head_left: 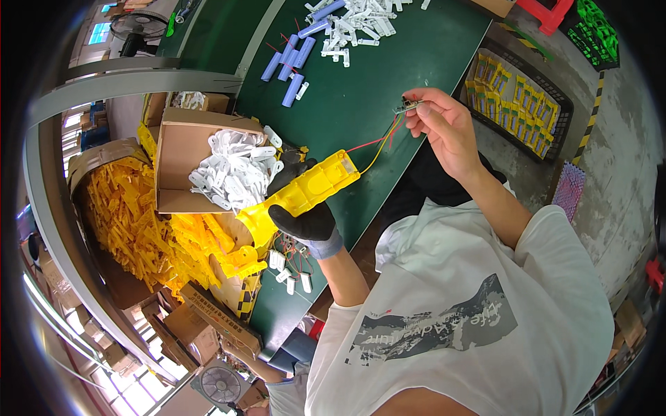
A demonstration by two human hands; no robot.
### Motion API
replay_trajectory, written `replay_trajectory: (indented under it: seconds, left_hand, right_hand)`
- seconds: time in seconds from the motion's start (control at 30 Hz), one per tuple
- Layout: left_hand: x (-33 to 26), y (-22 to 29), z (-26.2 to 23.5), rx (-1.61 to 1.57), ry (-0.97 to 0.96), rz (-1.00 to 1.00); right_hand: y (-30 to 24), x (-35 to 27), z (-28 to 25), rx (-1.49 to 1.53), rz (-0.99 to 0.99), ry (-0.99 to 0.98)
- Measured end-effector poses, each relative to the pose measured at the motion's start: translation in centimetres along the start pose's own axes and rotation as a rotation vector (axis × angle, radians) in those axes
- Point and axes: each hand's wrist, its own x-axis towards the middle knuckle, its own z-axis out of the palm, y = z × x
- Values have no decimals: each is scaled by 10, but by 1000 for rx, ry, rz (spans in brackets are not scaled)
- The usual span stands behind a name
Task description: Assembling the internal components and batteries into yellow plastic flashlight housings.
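My left hand (pixel 309 227), in a black glove with a grey cuff, is closed around a long yellow plastic housing (pixel 305 191). The housing lies tilted above the green bench, its hollow inner side showing. Bare, my right hand (pixel 447 128) pinches a small green circuit board (pixel 407 107) between thumb and fingers. Thin red and yellow wires (pixel 379 149) run from the board down to the housing's near right end. Where the wires end inside the housing is too small to tell.
A cardboard box (pixel 182 163) holds white plastic pieces; yellow housings (pixel 139 215) heap up beside it. Wired white connectors (pixel 291 283) lie near my left wrist. Purple cylindrical cells (pixel 288 66) and white parts (pixel 361 24) lie farther up the bench. A black crate (pixel 565 111) holds yellow units.
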Motion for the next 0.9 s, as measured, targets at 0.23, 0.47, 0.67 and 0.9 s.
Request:
replay_trajectory:
  seconds: [0.23, 0.47, 0.67, 0.9]
  left_hand:
    - [-2, 0, 3, 83, 20, 27]
    - [-4, -4, 5, -1, -11, -209]
    - [5, -12, -2, -12, -270, -530]
    - [5, -14, 32, 259, -181, -646]
  right_hand:
    - [9, 0, -3, 213, 43, -34]
    - [12, -4, 9, 568, 224, -151]
    - [15, -13, 23, 552, 452, -278]
    - [12, -17, 32, 422, 512, -290]
